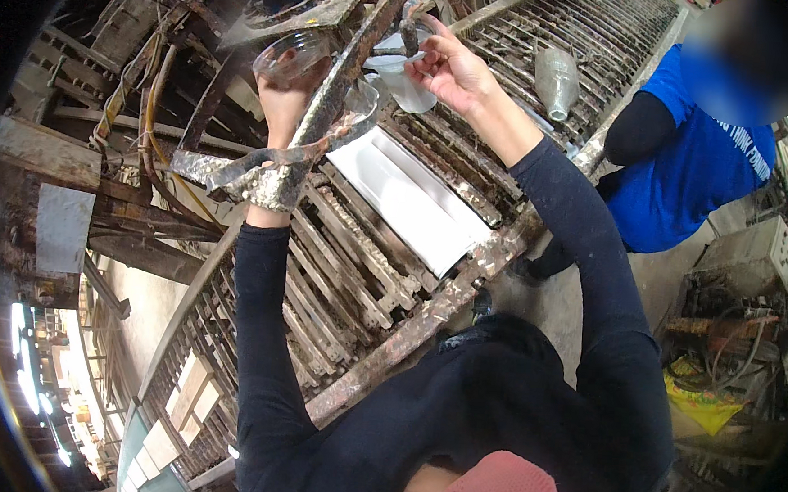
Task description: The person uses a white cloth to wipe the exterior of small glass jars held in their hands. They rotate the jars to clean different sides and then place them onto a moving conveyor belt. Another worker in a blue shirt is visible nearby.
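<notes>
In front of me a rusty, crusted metal bar with a ring-shaped holder [264, 161] crosses over my left wrist. My left hand [284, 104] is wrapped round a clear, round glass-like vessel [290, 52], its fingers partly seen through the wall. Further right, my right hand [463, 77] has its fingertips pinched at the side of a translucent whitish cup [411, 91], close to a curved metal hook [410, 35]. Between the two hands, another clear vessel [357, 108] sits at the metal ring, partly hidden by the bar.
Below lies a slatted metal rack [348, 266] with a white folded sheet or tray [406, 202] on it. A dusty grey bottle [556, 83] lies on the slats to the right. A person in a blue shirt [696, 174] is beside the rack; a control box [747, 254] stands behind.
</notes>
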Demonstrator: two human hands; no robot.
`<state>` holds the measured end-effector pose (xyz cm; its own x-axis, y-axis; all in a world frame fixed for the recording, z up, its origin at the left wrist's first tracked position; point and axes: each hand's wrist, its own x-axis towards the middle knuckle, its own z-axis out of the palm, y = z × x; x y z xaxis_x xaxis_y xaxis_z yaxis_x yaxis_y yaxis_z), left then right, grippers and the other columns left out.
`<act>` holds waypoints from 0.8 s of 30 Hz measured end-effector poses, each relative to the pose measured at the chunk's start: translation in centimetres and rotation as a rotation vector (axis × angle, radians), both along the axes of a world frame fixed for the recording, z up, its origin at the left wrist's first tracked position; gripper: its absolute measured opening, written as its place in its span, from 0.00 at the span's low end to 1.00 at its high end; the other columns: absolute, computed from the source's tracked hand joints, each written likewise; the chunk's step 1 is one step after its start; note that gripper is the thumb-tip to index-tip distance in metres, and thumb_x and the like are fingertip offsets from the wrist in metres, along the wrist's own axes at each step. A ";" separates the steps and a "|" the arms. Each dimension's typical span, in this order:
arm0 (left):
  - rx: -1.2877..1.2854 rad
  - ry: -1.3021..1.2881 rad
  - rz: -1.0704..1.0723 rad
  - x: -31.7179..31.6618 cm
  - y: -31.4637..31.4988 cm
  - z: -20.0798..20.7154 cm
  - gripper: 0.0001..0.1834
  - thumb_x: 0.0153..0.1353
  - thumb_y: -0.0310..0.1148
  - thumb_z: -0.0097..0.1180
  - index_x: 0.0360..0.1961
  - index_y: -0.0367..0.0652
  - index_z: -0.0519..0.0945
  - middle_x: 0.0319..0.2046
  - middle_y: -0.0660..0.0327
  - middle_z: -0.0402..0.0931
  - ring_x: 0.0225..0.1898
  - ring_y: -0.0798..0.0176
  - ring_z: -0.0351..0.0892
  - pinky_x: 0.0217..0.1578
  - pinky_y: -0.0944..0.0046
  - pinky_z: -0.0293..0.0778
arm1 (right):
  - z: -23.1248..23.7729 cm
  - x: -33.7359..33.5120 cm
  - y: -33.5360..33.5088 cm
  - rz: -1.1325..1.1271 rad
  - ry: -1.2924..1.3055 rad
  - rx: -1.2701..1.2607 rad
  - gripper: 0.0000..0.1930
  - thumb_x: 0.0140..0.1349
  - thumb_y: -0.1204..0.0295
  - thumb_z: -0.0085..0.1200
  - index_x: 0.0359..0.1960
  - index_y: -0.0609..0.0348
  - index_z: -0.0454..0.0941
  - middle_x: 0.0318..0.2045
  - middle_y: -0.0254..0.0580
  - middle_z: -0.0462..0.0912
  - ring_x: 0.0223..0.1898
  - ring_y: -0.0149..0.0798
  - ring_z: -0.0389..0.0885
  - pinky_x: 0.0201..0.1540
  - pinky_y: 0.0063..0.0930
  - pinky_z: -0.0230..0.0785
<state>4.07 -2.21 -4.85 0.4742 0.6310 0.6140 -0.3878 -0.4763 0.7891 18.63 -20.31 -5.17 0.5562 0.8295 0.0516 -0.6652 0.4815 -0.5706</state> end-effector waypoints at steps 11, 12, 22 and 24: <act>0.062 0.040 0.023 -0.2 0.2 0.0 0.41 0.37 0.30 0.69 0.50 0.35 0.56 0.44 0.51 0.68 0.41 0.64 0.71 0.41 0.70 0.68 | 0.1 0.1 0.1 0.029 0.027 -0.001 0.25 0.54 0.79 0.45 0.54 0.42 0.62 0.20 0.29 0.68 0.20 0.27 0.63 0.43 0.37 0.68; 0.066 0.039 0.029 -0.2 0.3 -0.1 0.41 0.37 0.30 0.69 0.50 0.35 0.56 0.44 0.51 0.68 0.41 0.64 0.71 0.41 0.70 0.68 | 0.1 0.1 0.1 0.024 0.029 -0.004 0.25 0.54 0.79 0.45 0.54 0.42 0.62 0.20 0.29 0.68 0.21 0.27 0.63 0.42 0.37 0.68; 0.000 0.002 -0.010 -0.1 -0.1 0.2 0.40 0.38 0.30 0.68 0.49 0.34 0.56 0.43 0.51 0.68 0.41 0.63 0.72 0.41 0.69 0.68 | -0.7 0.7 0.1 0.053 -0.016 0.053 0.32 0.52 0.79 0.43 0.60 0.44 0.49 0.24 0.34 0.69 0.22 0.28 0.66 0.38 0.39 0.70; 0.022 0.017 -0.009 -0.3 0.0 0.3 0.40 0.37 0.31 0.68 0.49 0.34 0.56 0.43 0.51 0.68 0.41 0.63 0.72 0.41 0.69 0.68 | -0.6 0.6 0.1 0.058 -0.012 0.058 0.32 0.52 0.79 0.43 0.60 0.44 0.49 0.24 0.34 0.69 0.21 0.28 0.66 0.38 0.39 0.70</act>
